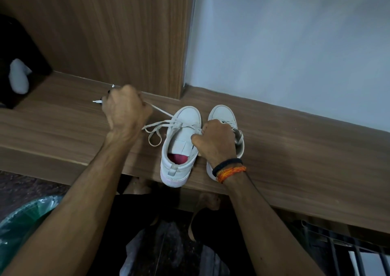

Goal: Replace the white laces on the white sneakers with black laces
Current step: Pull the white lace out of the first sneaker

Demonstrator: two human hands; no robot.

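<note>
Shelf: we see a long wooden ledge [295, 140] running left to right, with a wood panel behind its left part and a pale wall behind its right part.
Left sneaker: the white sneaker [179, 147] on the left stands on the ledge, toe pointing far, heel at the near edge; we see a red-pink lining inside its opening and the tongue lying flat over it.
Right sneaker: the second white sneaker [224, 115] stands just beside the first on its right, toe also far; most of it is hidden under our right hand.
White lace: the white lace [162, 123] is still threaded through the left sneaker's upper eyelets; its strands run left to our left hand, and a loose loop lies on the ledge beside the shoe.
Left hand: our left hand [125, 112] is clenched around the lace strands, left of the shoes, with white lace tips sticking out beyond the knuckles.
Right hand: our right hand [217, 141] grips the right edge of the left sneaker at the eyelets, fingers curled; black and orange bands [230, 169] sit on the wrist.
Black laces: we cannot tell where they are.
Far left: a dark object with a white patch [19, 79] rests on the ledge.
Below: a green plastic bag [25, 218] lies near left on the floor.
</note>
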